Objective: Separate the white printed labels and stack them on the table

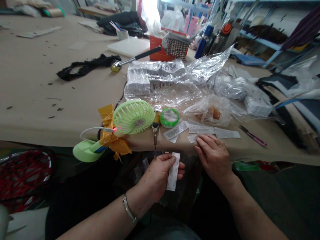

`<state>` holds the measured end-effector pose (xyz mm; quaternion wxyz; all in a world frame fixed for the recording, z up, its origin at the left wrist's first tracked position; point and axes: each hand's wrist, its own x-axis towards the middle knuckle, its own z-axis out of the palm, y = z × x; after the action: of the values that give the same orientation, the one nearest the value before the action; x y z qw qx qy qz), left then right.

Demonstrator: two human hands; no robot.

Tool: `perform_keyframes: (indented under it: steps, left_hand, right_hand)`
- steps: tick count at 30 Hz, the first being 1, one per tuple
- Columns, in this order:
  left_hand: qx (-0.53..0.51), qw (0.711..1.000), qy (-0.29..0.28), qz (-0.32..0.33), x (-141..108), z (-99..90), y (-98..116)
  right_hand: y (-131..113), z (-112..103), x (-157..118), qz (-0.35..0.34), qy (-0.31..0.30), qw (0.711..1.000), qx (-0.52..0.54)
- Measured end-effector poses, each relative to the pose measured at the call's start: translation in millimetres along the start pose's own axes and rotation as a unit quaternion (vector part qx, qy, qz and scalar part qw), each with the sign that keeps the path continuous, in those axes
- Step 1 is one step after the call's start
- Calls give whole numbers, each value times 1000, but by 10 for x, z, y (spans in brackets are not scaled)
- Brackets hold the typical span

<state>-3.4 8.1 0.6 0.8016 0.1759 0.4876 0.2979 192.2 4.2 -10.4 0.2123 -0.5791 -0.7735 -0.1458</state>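
My left hand (160, 171) pinches a white label strip (173, 173) between thumb and fingers, just below the table's front edge. At that edge, my right hand (215, 158) touches a small printed label (192, 138) with its fingertips; whether it grips the label is unclear. Several printed labels (201, 129) lie overlapping beyond these fingertips, and more strips (176, 131) rest to their left. A round green container (169, 117) with white contents stands behind them. Left of it, a small metal-tipped tool (155, 133) points toward me.
A green fan (133, 117) is taped at the table edge on the left. Purple-handled scissors (253, 136) lie at the right. Clear plastic bags with white bundles (162, 78) cover the middle. Farther back are a red box (155, 48), a blue bottle (203, 41) and a black-handled tool (136, 58).
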Motion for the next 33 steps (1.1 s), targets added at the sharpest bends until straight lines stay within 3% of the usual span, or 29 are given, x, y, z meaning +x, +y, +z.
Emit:
perform_keyframes:
  steps: [5,8,12,16,25,30,33]
  left_hand:
    - [6,1000,-7,-3,-10,26,-13]
    - [0,1000,-16,-11,-28,67,-3]
    - [-47,998,-51,2,-46,97,-2]
    - [-68,996,-47,24,-57,53,-45]
    - [-88,991,-101,15,-96,-31,-90]
    - [-88,993,-73,17,-117,-36,-84]
    - [-62,997,-45,6,-149,-30,-41]
  right_hand:
    - [106,19,-83,-12,92,989,113]
    - [-12,-30,-119,-11,115,973,201]
    - [-374,-96,-198,-109,73,946,296]
    - [-600,-75,-255,-156,45,943,290]
    - [-560,-42,-262,-202,16,931,305]
    - [-601,-101,-266,-198,1,924,327]
    - [-418,-149,-249,-163,7,941,298]
